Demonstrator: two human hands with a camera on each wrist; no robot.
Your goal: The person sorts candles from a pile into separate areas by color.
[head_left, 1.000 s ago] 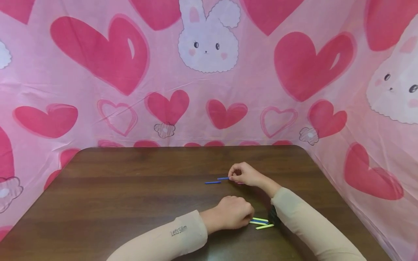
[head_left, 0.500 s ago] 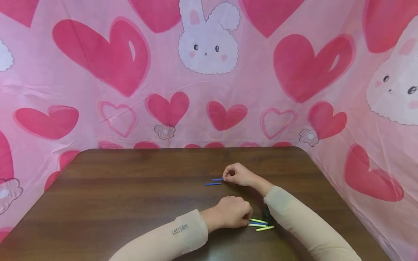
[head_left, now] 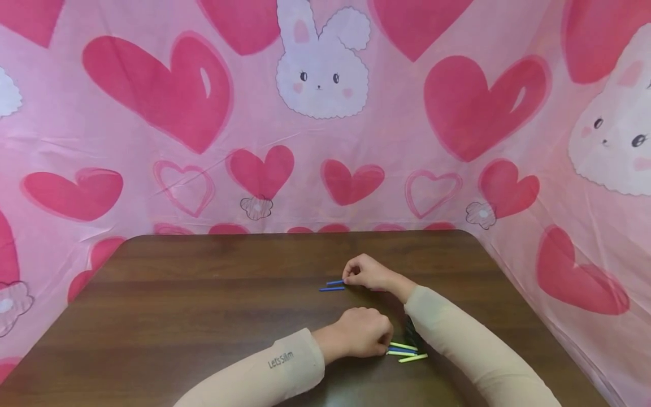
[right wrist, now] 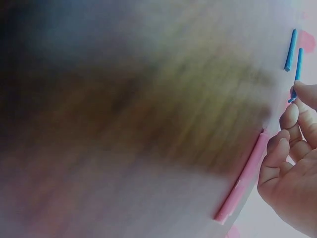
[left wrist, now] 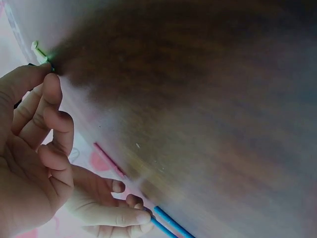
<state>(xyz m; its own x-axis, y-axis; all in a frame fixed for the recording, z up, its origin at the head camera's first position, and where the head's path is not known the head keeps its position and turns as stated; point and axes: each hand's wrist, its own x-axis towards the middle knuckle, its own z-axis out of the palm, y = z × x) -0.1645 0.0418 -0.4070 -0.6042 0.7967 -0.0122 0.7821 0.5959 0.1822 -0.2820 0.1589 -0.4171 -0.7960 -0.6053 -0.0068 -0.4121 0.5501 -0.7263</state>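
My right hand (head_left: pixel 370 272) pinches a thin blue stick (head_left: pixel 334 282) between thumb and fingertips, above the table and roughly parallel to another blue stick (head_left: pixel 331 289) lying there. A pink stick (right wrist: pixel 242 178) lies under this hand, mostly hidden in the head view. Nearer the body, my left hand (head_left: pixel 363 332) has its fingers curled at the near ends of a small pile of yellow-green sticks (head_left: pixel 414 358) and a blue stick (head_left: pixel 402 351). In the left wrist view its thumb and forefinger pinch at a bluish end beside a green stick (left wrist: pixel 37 48).
A brown wooden table (head_left: pixel 178 305) spreads under both arms. Pink cloth (head_left: pixel 376 135) with hearts and rabbits hangs behind it and along the sides. The right forearm passes just beside the stick pile, with a dark band under its sleeve.
My right hand has moved left with its blue stick, bringing it close behind the blue stick on the table. The left hand has stayed nearly still at the pile.
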